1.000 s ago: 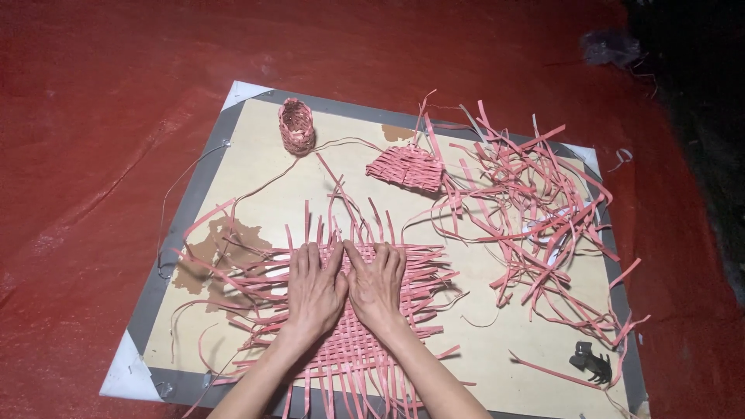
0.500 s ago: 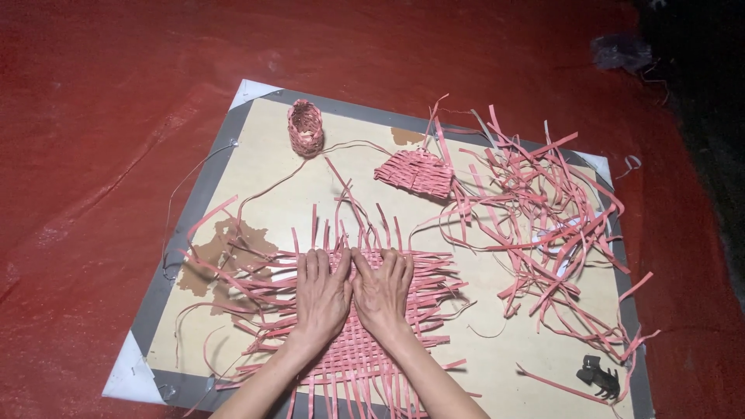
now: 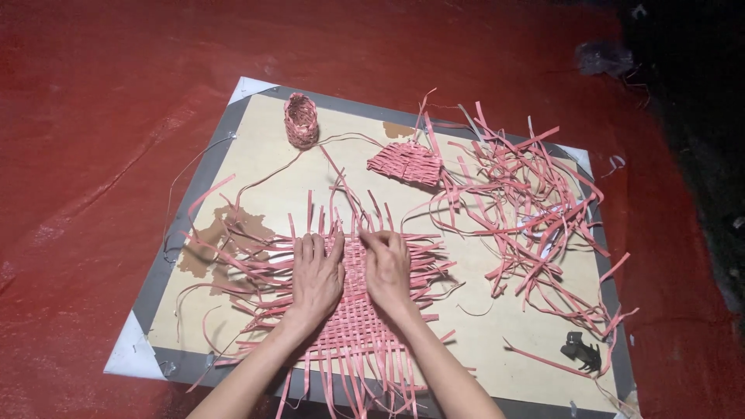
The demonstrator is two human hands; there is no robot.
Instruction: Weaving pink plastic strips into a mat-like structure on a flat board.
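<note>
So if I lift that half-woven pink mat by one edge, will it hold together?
Probably floppy: the woven mat is thin flat strips. Its loose ends splay unwoven, so edges may slip apart. Both hands, left hand and right hand, press it flat.

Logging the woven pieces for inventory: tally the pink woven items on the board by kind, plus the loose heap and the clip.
Flat woven mat, under the left hand and right hand: 1
Small woven cup: 1
Small woven patch: 1
Heap of loose pink strips: 1
Black clip: 1
Total: 5
</note>
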